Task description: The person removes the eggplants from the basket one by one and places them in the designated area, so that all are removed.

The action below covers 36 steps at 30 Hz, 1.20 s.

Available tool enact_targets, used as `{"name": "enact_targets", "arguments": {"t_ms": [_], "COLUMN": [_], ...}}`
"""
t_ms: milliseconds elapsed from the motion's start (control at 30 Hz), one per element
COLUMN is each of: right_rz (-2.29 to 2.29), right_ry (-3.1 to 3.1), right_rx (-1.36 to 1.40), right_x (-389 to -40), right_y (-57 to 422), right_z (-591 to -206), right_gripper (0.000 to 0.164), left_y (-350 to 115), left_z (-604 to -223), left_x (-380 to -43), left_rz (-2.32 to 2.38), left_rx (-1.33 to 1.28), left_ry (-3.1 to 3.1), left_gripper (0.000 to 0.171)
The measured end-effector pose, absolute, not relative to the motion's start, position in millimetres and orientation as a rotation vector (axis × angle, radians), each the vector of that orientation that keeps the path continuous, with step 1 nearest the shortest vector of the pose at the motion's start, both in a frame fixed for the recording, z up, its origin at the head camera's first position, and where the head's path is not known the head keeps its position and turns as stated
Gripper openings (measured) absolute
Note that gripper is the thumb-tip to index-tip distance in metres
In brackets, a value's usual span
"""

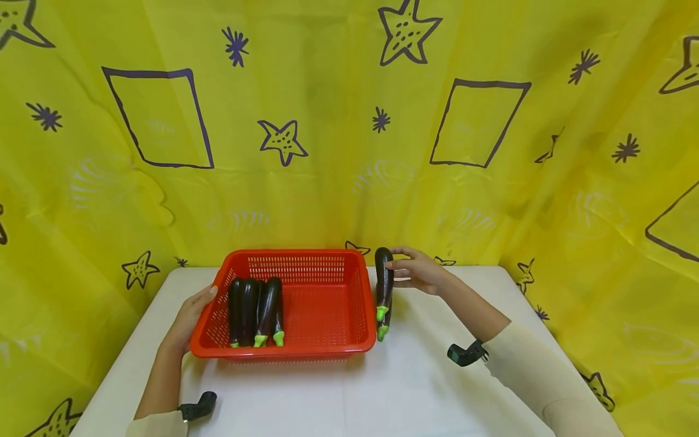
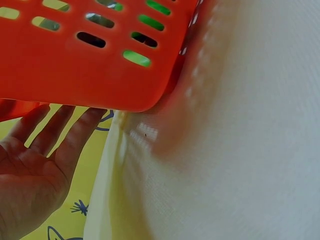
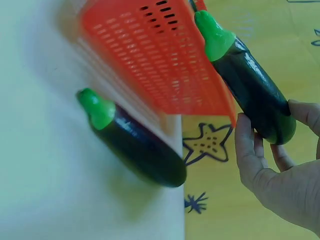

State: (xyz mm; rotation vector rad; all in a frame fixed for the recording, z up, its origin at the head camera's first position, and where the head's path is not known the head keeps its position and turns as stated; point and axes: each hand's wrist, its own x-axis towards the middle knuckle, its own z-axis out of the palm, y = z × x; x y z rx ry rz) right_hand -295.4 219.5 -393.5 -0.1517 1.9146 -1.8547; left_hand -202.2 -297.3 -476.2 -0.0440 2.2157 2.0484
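A red plastic basket [image 1: 317, 315] with slotted walls stands on the table, several dark eggplants [image 1: 249, 309] with green caps lying side by side at its left. My left hand [image 1: 193, 312] grips the basket's left rim, thumb on top; the left wrist view shows the fingers [image 2: 75, 132] reaching under the rim. Just beyond the right wall, my right hand [image 1: 417, 271] pinches one eggplant [image 3: 255, 90] near its rounded end, green cap pointing away from the palm. Below it a second eggplant [image 3: 140, 147] lies on the table, mostly hidden in the head view.
The white table [image 1: 420, 382] extends in front of the basket and to its right. A yellow patterned curtain [image 1: 327, 200] hangs behind and along both sides. Each forearm wears a small black wrist camera [image 1: 466, 353].
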Motion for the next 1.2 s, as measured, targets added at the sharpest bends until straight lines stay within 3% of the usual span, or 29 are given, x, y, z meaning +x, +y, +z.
{"name": "enact_targets", "arguments": {"t_ms": [733,1000,1200], "right_rz": [-1.852,-1.842,-1.844], "right_ry": [1.934,1.945,1.954], "right_rx": [-0.04,0.023,0.029], "right_x": [-288,-288,-287], "right_y": [256,258,261], "right_z": [-430,-449,-460], "right_gripper": [0.064,0.054,0.058], "left_y": [-298,-298,-298], "left_z": [-476,-478,-478], "left_x": [-203,-202,-201], "left_rz": [2.068,2.065,2.065], "left_rx": [-0.019,-0.021,-0.009], "left_ry": [2.217,2.213,2.215], "left_gripper": [0.071,0.071,0.07]}}
